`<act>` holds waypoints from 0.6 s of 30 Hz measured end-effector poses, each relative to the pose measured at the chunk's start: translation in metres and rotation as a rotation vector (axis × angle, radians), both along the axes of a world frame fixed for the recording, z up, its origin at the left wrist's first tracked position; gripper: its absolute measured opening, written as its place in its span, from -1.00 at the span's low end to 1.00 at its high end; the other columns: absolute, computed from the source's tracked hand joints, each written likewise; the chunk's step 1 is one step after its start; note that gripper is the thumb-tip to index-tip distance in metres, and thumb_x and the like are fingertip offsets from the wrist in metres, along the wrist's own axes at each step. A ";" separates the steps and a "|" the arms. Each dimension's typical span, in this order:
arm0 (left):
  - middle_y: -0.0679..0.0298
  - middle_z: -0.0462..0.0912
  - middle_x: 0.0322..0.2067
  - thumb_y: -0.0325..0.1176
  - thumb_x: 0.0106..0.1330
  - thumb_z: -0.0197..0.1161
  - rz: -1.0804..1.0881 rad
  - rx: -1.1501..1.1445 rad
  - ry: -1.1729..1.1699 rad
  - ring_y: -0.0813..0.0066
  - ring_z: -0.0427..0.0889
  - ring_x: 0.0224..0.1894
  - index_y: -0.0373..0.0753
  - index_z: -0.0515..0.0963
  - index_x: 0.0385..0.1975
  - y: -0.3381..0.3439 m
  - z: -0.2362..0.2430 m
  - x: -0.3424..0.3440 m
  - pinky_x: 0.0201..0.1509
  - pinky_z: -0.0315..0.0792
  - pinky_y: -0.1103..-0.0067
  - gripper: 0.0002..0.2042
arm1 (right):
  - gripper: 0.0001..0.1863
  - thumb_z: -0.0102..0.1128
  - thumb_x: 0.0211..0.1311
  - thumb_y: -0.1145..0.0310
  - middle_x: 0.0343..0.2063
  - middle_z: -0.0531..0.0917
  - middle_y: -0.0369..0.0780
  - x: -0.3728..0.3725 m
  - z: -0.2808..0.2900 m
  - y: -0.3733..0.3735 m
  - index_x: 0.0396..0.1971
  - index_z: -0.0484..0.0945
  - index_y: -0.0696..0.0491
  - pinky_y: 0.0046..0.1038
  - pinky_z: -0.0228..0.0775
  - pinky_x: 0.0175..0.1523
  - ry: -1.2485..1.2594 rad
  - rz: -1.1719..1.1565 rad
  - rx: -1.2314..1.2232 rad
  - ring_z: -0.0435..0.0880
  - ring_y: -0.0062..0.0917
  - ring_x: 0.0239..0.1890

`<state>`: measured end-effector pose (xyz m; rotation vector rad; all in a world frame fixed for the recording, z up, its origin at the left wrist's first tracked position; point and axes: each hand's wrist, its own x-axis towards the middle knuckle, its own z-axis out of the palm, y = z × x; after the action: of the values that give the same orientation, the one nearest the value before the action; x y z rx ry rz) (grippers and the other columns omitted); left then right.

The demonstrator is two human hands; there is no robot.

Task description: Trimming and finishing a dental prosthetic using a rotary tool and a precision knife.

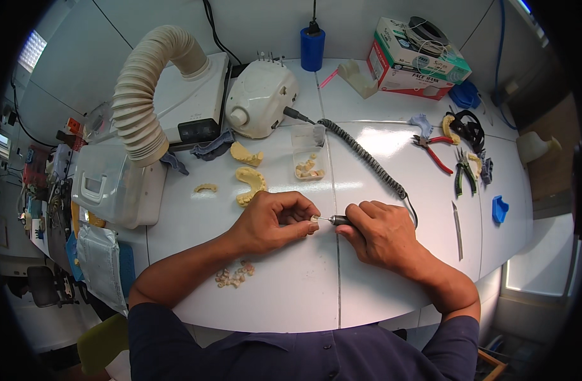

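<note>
Near the middle of the white table, my left hand (272, 222) pinches a small whitish tooth-like piece (314, 219) between thumb and fingertips. My right hand (386, 232) is wrapped round a dark rotary handpiece (340, 220). Its thin metal bur points left and meets the piece, or nearly so; I cannot tell which. Beyond my left hand lie two yellowish dental casts, one arch-shaped (250, 181) and one farther back (245, 154). A thin curved strip (206, 188) is left of them. Below my left forearm rests a loose heap of small tooth-coloured pieces (234, 275).
An open clear plastic box (309, 176) holds similar pieces. The coiled cord (367, 154) runs back toward a white control unit (260, 98). A ribbed hose (131, 95) arches at left above a plastic case (116, 197). Red-handled pliers (438, 159), green-handled pliers (463, 173) and a slim metal tool (456, 230) lie right.
</note>
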<state>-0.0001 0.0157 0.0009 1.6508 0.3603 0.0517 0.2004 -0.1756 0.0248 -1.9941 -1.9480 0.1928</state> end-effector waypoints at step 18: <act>0.24 0.83 -0.27 -0.44 0.41 0.50 0.010 0.023 -0.001 0.61 0.80 -0.23 -0.39 0.71 -0.07 -0.002 0.001 0.001 -0.08 0.67 0.65 -0.80 | -0.65 0.34 0.51 0.06 -0.57 0.61 -0.22 -0.002 -0.003 0.000 -0.33 0.59 0.04 -0.29 0.50 -0.45 -0.024 0.045 0.054 0.71 -0.31 -0.52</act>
<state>0.0006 0.0132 0.0022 1.6711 0.3687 0.0648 0.1983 -0.1753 0.0218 -1.9280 -1.9932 0.1266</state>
